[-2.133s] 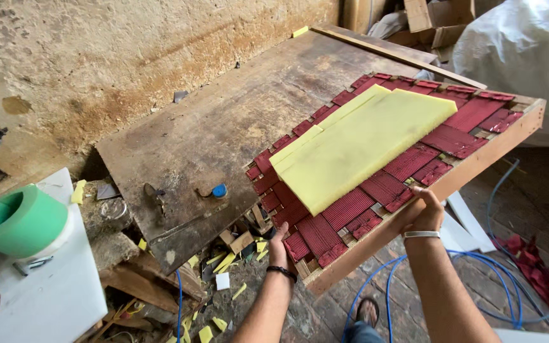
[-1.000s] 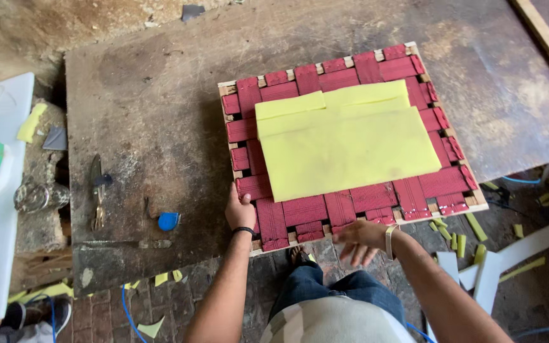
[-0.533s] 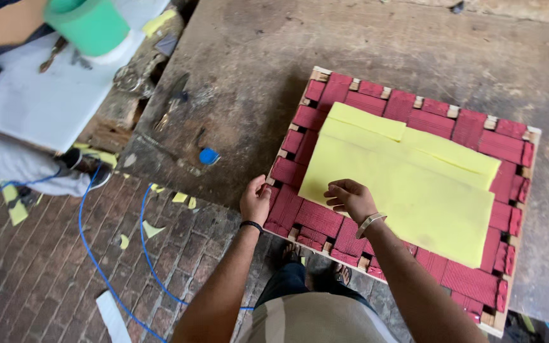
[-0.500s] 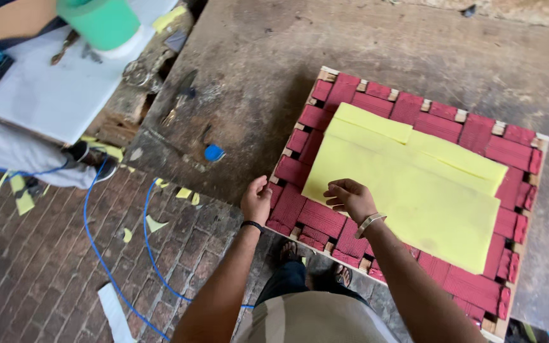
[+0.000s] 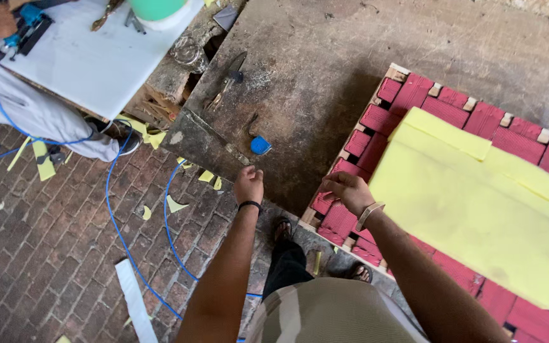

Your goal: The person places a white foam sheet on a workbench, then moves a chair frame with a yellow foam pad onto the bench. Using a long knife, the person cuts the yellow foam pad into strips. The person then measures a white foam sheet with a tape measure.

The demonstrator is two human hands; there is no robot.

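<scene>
A: Hands?

B: My left hand [image 5: 249, 184] hangs over the near edge of the dark worktable [image 5: 325, 76], fingers curled loosely, gripping nothing. A small blue cap [image 5: 260, 145] lies just beyond it. My right hand [image 5: 349, 192] rests on the near-left corner of the wooden frame [image 5: 351, 242], fingers bent down onto the red webbing [image 5: 408, 95], pressing, not clamped.

A: Where is the frame?

B: Flat on the table, right of centre. Its near corner juts past the table edge, above my feet. 1 yellow foam sheet [image 5: 478, 203] lies loose on the webbing, a smaller yellow piece [image 5: 446, 130] overlapping its far end.

A: Orientation?

B: Long axis looks to run from near-left to far-right, skewed to the table edge. Its right end is out of view, so I cannot be sure.

A: Risks?

B: I judge 2. The overhanging corner could tip or slide off if I lean on it. The foam, unfastened, could shift if the frame is jolted. Also a blue hose [image 5: 112, 209] loops across the brick floor [image 5: 52, 241] near my feet: trip hazard.
</scene>
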